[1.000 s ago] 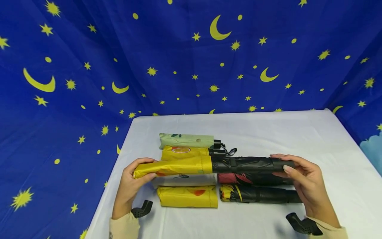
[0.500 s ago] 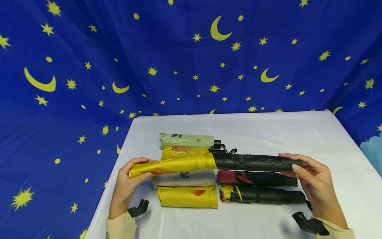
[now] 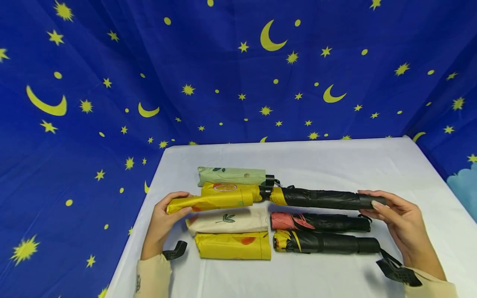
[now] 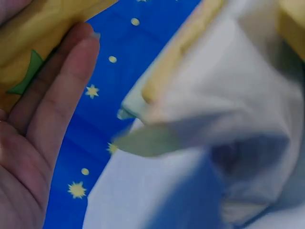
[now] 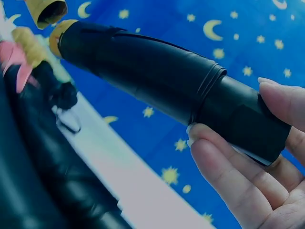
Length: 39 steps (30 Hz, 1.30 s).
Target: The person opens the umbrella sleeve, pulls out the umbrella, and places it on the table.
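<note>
My left hand [image 3: 165, 221] grips the closed end of a yellow umbrella sleeve [image 3: 220, 202], its open mouth facing right. In my right hand [image 3: 400, 229] is the handle end of a folded black umbrella [image 3: 324, 198] with a yellow tip. Umbrella and sleeve are held above the table, end to end, with a small gap between them. The right wrist view shows my thumb and fingers around the black handle [image 5: 243, 119]. Behind the sleeve lies a yellow umbrella [image 3: 225, 188] with an orange-slice print, partly hidden.
A light green sleeved umbrella [image 3: 232, 176] lies farthest back on the white table [image 3: 335, 165]. Nearer are a cream sleeve [image 3: 238, 221], a red-and-black umbrella [image 3: 331, 222], another yellow sleeve [image 3: 234, 247] and another yellow-and-black umbrella [image 3: 328, 243]. A starry blue curtain [image 3: 223, 54] stands behind.
The black umbrella has slid rightward out of the yellow sleeve, baring its yellow tip. My right hand has moved right with it; my left hand has shifted slightly.
</note>
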{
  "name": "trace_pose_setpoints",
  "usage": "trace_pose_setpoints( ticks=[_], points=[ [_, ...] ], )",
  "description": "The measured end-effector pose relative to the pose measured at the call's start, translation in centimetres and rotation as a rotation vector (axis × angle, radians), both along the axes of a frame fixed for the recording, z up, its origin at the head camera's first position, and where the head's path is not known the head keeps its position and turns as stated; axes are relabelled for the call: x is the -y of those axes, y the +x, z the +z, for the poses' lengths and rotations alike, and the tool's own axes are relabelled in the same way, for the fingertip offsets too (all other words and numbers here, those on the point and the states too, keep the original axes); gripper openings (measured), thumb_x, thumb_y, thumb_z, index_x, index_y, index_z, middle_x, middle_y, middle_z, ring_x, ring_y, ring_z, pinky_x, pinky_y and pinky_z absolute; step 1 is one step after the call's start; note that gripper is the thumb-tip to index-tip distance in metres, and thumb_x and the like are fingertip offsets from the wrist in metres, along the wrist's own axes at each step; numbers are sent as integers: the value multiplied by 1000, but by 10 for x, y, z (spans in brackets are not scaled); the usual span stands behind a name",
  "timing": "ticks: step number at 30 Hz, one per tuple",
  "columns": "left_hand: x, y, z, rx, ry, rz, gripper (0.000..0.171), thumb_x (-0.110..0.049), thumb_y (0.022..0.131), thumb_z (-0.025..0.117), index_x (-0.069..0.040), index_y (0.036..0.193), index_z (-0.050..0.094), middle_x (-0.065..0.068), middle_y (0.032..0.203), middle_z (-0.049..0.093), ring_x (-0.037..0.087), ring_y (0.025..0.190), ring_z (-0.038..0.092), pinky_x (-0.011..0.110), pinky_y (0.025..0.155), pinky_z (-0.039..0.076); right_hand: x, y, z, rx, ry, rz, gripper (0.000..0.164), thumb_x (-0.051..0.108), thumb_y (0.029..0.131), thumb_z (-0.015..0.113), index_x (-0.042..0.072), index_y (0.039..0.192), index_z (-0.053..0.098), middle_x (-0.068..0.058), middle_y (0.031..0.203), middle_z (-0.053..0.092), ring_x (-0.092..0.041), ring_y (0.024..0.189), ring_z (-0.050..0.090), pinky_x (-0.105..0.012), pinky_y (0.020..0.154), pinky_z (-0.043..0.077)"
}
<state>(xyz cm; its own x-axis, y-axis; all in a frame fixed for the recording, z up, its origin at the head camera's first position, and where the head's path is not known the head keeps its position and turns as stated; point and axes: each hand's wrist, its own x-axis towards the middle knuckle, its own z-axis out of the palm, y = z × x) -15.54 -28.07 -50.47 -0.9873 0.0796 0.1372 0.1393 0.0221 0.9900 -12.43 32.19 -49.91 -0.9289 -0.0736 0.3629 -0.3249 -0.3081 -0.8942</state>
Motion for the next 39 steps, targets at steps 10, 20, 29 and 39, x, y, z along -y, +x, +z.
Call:
trace_pose_setpoints(
  ticks=[10,20,29,39],
  points=[
    [-7,-19,-26,110,-54,5,49,-9,90,80,3,133,61,15,132,62,23,112,64,30,90,56,-10,-15,-28,158,95,19,35,-14,102,47,-23,136,46,-16,125,70,-30,96,74,-46,77,59],
    [-15,-23,-42,123,-285,-46,45,-24,86,85,-17,128,69,3,131,65,23,117,61,31,95,53,-12,-29,-43,254,263,53,40,-4,104,54,-16,141,47,-7,130,69,-24,104,72,-42,83,58],
    [-7,-19,-41,-4,-272,-84,51,-12,87,84,-10,134,65,9,138,60,23,131,53,27,110,41,-10,-22,-50,268,820,-170,47,28,100,69,11,143,61,-8,139,64,12,113,57,-8,85,47],
    [1,-18,-22,52,-272,77,48,-26,99,71,-2,138,59,16,142,57,35,132,53,21,100,48,14,-21,-12,36,1255,-373,39,29,95,75,5,126,72,-21,95,74,-38,79,68,-52,68,53]
  ],
)
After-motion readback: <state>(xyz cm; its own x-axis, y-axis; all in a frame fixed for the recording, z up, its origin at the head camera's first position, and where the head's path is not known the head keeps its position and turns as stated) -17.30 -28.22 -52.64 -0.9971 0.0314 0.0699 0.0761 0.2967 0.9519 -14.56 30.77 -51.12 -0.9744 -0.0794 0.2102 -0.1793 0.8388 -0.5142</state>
